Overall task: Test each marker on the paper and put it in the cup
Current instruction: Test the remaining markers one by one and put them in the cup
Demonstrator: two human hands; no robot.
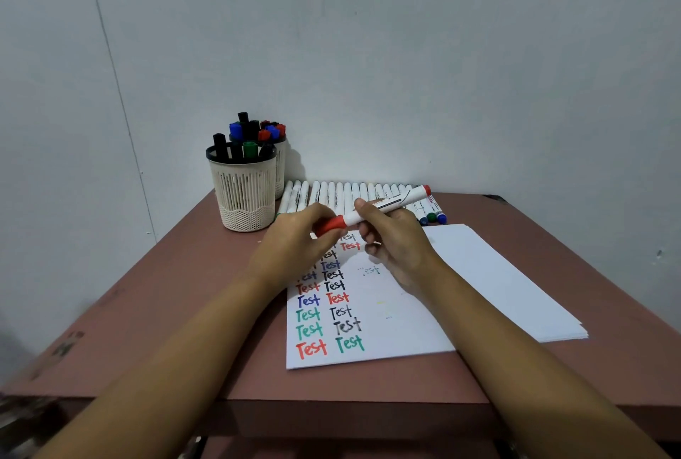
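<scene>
hands: left [294, 237] on red cap | right [396, 237] grips marker [383, 206] barrel

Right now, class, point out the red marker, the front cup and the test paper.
red marker [383, 207], head view, white barrel.
front cup [244, 193], head view, slatted wall.
test paper [401, 333], head view, bare area.

Two bare forearms reached in from the near edge, with no sleeve, watch, ring or bracelet showing on either. The left hand [294, 241] and right hand [394, 237] were ungloved, the fingers slim, the nails short and unpainted where visible.
</scene>
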